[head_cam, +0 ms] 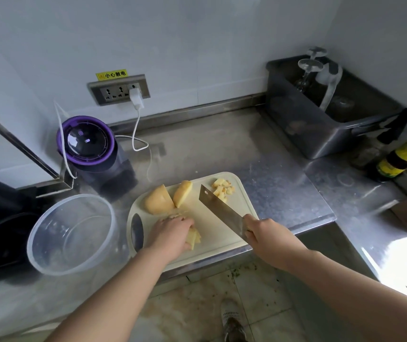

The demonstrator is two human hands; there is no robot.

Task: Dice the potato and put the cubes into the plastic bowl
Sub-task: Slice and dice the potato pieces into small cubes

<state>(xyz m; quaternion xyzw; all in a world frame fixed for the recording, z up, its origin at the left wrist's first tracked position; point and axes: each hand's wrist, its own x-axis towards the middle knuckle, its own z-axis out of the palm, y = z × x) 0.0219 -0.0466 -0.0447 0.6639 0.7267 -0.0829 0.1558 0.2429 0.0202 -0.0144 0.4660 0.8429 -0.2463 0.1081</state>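
A cream cutting board (212, 228) lies on the steel counter. At its far left sit two large potato pieces (159, 201), and a small pile of potato cubes (222, 188) lies at the far right corner. My left hand (170, 233) grips a bunch of potato slices (193, 239) near the board's front. My right hand (269, 240) grips the handle of a cleaver (222, 213), its blade raised at a slant over the board between the slices and the cubes. The clear plastic bowl (37, 243) stands left of the board, seemingly holding nothing.
A purple-topped appliance (91, 144) with a white cable stands behind the bowl. A dark bin (325, 134) with glasses sits at the back right, bottles (399, 159) beside it. The counter edge runs just under the board, floor below.
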